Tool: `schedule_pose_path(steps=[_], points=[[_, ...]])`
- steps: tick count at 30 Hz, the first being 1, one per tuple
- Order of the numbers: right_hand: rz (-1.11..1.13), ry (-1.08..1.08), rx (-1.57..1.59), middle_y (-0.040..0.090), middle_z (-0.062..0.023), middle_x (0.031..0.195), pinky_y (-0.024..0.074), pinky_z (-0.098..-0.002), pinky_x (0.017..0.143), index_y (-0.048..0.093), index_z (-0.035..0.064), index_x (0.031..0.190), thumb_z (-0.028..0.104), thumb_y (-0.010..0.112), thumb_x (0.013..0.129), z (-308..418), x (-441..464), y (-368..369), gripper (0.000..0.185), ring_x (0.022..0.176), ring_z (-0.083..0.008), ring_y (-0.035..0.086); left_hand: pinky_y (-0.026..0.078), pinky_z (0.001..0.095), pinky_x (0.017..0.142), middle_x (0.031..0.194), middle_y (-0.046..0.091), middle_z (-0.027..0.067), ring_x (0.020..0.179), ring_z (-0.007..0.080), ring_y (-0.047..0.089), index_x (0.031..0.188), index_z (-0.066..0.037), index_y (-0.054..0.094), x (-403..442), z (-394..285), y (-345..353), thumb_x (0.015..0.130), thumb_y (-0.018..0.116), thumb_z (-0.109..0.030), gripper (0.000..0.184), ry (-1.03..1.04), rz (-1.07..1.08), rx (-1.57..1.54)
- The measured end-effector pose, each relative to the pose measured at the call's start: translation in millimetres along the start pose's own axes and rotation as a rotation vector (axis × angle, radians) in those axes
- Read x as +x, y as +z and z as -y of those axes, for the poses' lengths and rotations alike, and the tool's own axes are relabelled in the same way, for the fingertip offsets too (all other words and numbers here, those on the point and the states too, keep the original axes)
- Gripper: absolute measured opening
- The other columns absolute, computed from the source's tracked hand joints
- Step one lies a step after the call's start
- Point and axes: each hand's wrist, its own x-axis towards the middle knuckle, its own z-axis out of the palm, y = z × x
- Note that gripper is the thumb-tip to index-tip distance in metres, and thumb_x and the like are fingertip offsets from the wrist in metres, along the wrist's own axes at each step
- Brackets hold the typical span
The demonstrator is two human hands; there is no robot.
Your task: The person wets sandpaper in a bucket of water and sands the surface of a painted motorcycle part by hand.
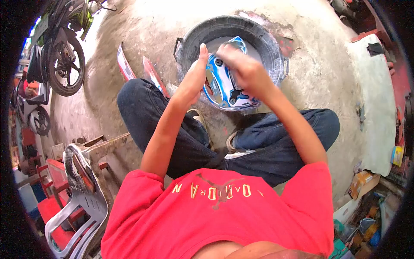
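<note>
A blue, white and black plastic panel (224, 88), which looks like a motorcycle fairing piece, is held tilted over the near side of a round dark tub (189, 43) with cloudy liquid in it. My left hand (199, 71) grips the panel's left edge, its thumb pointing up and its fingers mostly hidden behind. On the panel's upper face lies my right hand (241, 67), curled and blurred by motion. Whatever its fingers hold is hidden.
Two narrow red and white panels (153, 74) (126, 62) lie on the concrete floor left of the tub. A motorcycle (64, 60) stands farther left. Grey plastic chairs (86, 194) are at lower left. A cardboard box (363, 183) and clutter sit at right.
</note>
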Motion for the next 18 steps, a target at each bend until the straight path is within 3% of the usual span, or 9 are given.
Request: schedule_pose_path(steps=[2,4,8,9,11,12,14,16,18], points=[[-0.086,0.205,0.020,0.062,-0.0202,0.129,0.0476,-0.0403,0.104,0.061,0.0044,0.128,0.000,0.052,0.090,-36.1,0.3,0.0,0.040,0.123,-0.0351,0.058,0.056,0.0287,0.074,0.108,0.070,0.0068,0.093,0.0142,0.068,0.128,-0.003,0.059,-5.8,-8.9,3.7,0.103,0.031,-0.061,0.069,-0.046,0.057,0.037],[-0.054,0.241,0.026,0.061,-0.0211,0.129,0.0470,-0.0412,0.105,0.061,0.0041,0.128,0.001,0.053,0.090,-33.6,3.7,-5.5,0.039,0.124,-0.0349,0.057,0.055,0.0287,0.077,0.111,0.069,0.0076,0.097,0.0143,0.067,0.130,-0.002,0.057,-6.5,-6.5,10.2,0.103,0.031,-0.061,0.071,0.015,0.074,-0.012],[-0.004,0.025,0.076,0.060,-0.0207,0.132,0.0446,-0.0400,0.107,0.061,0.0042,0.129,0.000,0.056,0.091,17.7,0.2,10.9,0.038,0.127,-0.0333,0.055,0.052,0.0295,0.089,0.117,0.067,0.0108,0.104,0.0173,0.065,0.135,-0.001,0.053,-6.7,-6.1,11.2,0.102,0.030,-0.063,0.074,0.051,-0.024,0.031],[0.008,0.053,0.088,0.061,-0.0210,0.131,0.0452,-0.0401,0.107,0.061,0.0043,0.129,0.001,0.056,0.091,8.7,1.0,8.6,0.038,0.126,-0.0337,0.056,0.051,0.0287,0.083,0.107,0.069,0.0053,0.093,0.0113,0.064,0.126,-0.003,0.059,-3.9,-3.1,9.3,0.102,0.027,-0.064,0.073,0.033,0.000,0.032],[-0.031,0.133,0.063,0.062,-0.0224,0.127,0.0466,-0.0402,0.105,0.061,0.0046,0.129,0.001,0.058,0.092,-26.8,-0.1,4.6,0.037,0.123,-0.0352,0.058,0.050,0.0280,0.083,0.107,0.069,0.0049,0.093,0.0110,0.064,0.126,-0.003,0.060,-13.9,-13.1,15.1,0.102,0.028,-0.064,0.073,-0.014,0.039,0.083],[-0.045,0.287,0.096,0.061,-0.0231,0.127,0.0467,-0.0399,0.105,0.061,0.0045,0.128,0.000,0.057,0.091,-37.3,2.5,2.4,0.038,0.123,-0.0354,0.057,0.050,0.0276,0.083,0.107,0.069,0.0047,0.093,0.0109,0.063,0.126,-0.003,0.060,-18.8,-19.9,19.1,0.102,0.028,-0.064,0.073,-0.029,0.059,0.106],[-0.040,0.230,0.033,0.062,-0.0225,0.128,0.0477,-0.0406,0.104,0.061,0.0033,0.127,0.005,0.055,0.090,-42.0,-7.1,4.9,0.038,0.122,-0.0345,0.058,0.050,0.0271,0.083,0.107,0.069,0.0047,0.093,0.0105,0.064,0.124,-0.003,0.060,-19.1,-22.4,19.4,0.103,0.029,-0.062,0.071,-0.033,0.045,0.114],[-0.015,0.077,0.022,0.061,-0.0233,0.128,0.0475,-0.0407,0.104,0.061,0.0029,0.128,0.006,0.057,0.090,1.9,-6.9,9.2,0.038,0.123,-0.0351,0.058,0.050,0.0275,0.083,0.106,0.069,0.0043,0.092,0.0103,0.063,0.122,-0.003,0.062,-13.1,-13.5,12.6,0.103,0.030,-0.062,0.070,-0.039,0.009,0.090],[-0.021,-0.011,0.011,0.061,-0.0220,0.129,0.0465,-0.0400,0.105,0.060,0.0028,0.128,0.006,0.054,0.091,21.8,-3.6,11.5,0.038,0.124,-0.0339,0.058,0.050,0.0256,0.075,0.098,0.069,0.0022,0.084,0.0082,0.063,0.115,-0.004,0.064,-12.3,-13.9,14.1,0.103,0.031,-0.061,0.067,0.031,-0.031,0.097]])
